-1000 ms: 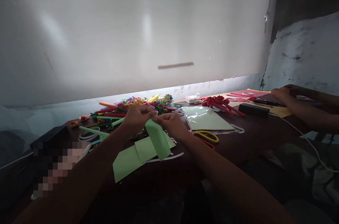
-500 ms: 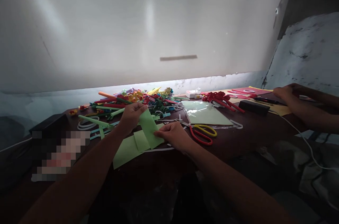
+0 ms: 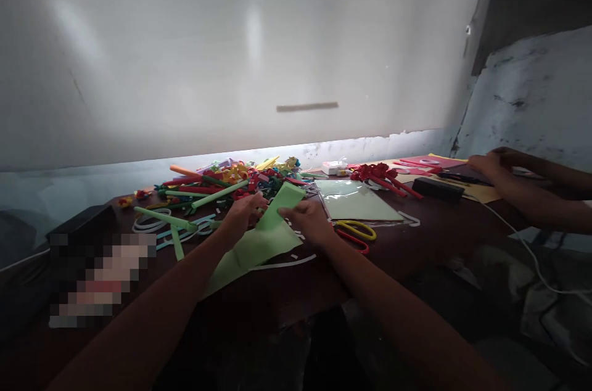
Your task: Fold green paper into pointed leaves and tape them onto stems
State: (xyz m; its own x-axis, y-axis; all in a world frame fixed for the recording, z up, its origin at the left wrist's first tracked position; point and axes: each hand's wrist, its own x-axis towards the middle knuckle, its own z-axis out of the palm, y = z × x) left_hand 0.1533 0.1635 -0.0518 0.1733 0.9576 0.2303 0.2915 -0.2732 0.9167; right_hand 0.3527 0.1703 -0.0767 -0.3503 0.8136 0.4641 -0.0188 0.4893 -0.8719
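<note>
Both my hands hold a folded piece of light green paper (image 3: 285,201) above the dark table (image 3: 430,237). My left hand (image 3: 241,216) pinches its left edge, and my right hand (image 3: 309,218) grips its lower right side. The piece slants up and away from me. Beneath it a larger green sheet (image 3: 252,250) lies flat on the table, with a thin white strip (image 3: 287,264) along its near edge.
A heap of coloured paper rolls and scraps (image 3: 222,184) lies behind my hands. Yellow-and-red scissors (image 3: 354,232) and a clear-sleeved green sheet (image 3: 356,203) sit to the right. Red paper flowers (image 3: 382,176), a black box (image 3: 437,189) and another person's hand (image 3: 493,168) are far right.
My hands turned the green piece so that it now points away from me; my right hand rose from the table to grip it. The view shifted slightly.
</note>
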